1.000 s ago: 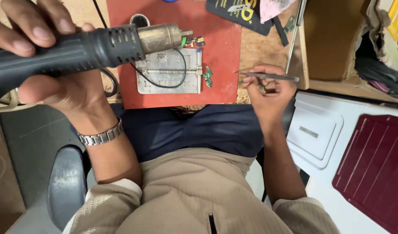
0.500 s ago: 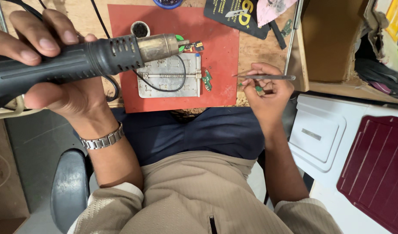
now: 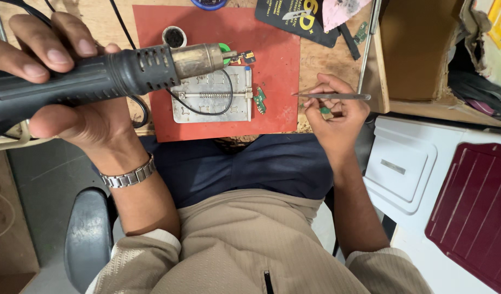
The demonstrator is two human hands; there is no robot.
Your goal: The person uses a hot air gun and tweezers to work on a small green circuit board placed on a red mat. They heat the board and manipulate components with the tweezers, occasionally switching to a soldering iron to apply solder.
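Observation:
My left hand grips a black hot-air gun with a brass-coloured metal nozzle that points right, above a metal board holder on a red mat. A small green circuit board is clamped at the holder's right edge. My right hand holds thin metal tweezers, tips pointing left toward the board and stopping short of it; a small green piece shows between its fingers.
A small round tin sits on the mat's upper left. Black packets lie at the back of the wooden bench. A cardboard box stands to the right, with a white lid and a maroon tray below.
The hot-air gun and my left hand have shifted slightly right and down in view. My right hand with the tweezers stays in nearly the same place beside the mat.

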